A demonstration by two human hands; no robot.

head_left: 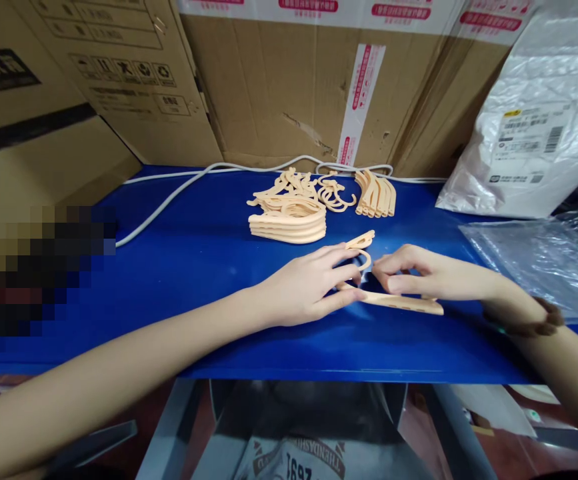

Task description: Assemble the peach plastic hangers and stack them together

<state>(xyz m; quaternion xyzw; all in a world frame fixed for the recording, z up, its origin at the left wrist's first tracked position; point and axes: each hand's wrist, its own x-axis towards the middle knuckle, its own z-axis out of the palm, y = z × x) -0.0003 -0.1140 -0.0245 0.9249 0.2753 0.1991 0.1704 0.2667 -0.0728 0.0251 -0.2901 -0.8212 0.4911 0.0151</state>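
Cream plastic hanger parts lie on a blue tabletop (209, 280). My left hand (319, 280) rests its fingers, curled round, on a cream hanger piece (403, 302) with a ring-like hook (365, 259) by the fingertips. To its right, my right hand (413, 272) has its fingers bent together just above the piece's right part; what they hold, if anything, is hidden. Behind my hands are a stack of curved hanger pieces (289, 230), a small heap of hooks (336, 193) and a row of short curved arms (376, 195).
Cardboard boxes (289, 87) stand along the back, with another box (93, 80) at left. A white cable (169, 197) runs in front of them. A white parcel bag (529, 133) and clear plastic bags (543, 260) lie at right. The table's front edge (293, 375) is near.
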